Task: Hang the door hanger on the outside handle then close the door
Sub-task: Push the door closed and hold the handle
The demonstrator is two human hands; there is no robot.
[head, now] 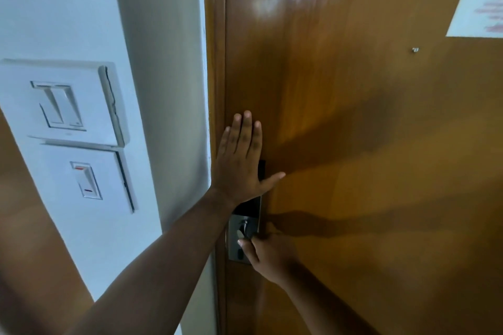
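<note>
The glossy brown wooden door (353, 117) fills the right of the view and sits flush against its frame (216, 62). My left hand (241, 160) lies flat on the door near its left edge, fingers spread and pointing up, just above the lock. The metal lock plate (235, 239) is below it. My right hand (268, 255) is wrapped around the inside handle on that plate, and the handle is mostly hidden by the fingers. The door hanger is not visible from this side.
A white wall (163, 90) stands left of the frame. It carries a cracked double light switch (62, 106) and a single switch (87, 181) below. A white paper notice (481, 3) is pinned at the door's upper right, with a small screw (415, 49) beneath it.
</note>
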